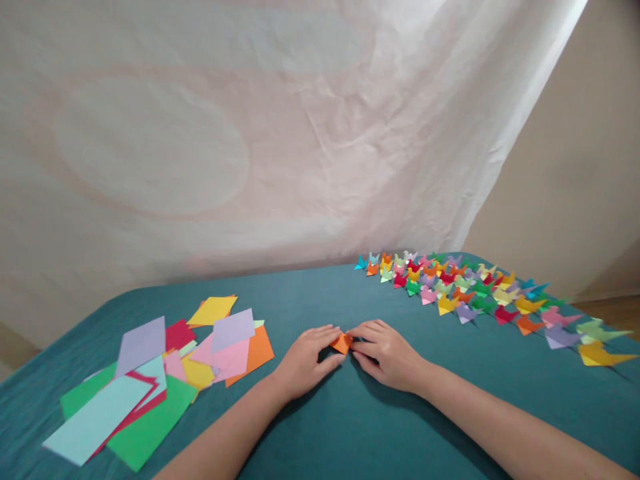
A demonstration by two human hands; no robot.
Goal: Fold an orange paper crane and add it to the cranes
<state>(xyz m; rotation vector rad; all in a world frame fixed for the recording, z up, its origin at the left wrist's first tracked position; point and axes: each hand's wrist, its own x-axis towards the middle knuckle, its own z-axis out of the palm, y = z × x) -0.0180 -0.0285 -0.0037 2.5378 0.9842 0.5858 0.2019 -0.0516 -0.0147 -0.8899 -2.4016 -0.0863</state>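
Observation:
A small folded piece of orange paper [342,343] lies on the green cloth between my two hands. My left hand [311,355] grips its left side, fingers along the far edge and thumb along the near edge. From the right, my right hand [384,352] closes its thumb and fingertips on the paper's right edge. Fingertips of both hands hide parts of the folds. Both forearms reach in from the near edge of the view.
Loose coloured paper sheets [150,400] overlap on the left of the table [310,440]. Rows of small folded paper birds [447,305] stand at the right, running to the far edge. A pale hanging cloth [275,133] closes off the back.

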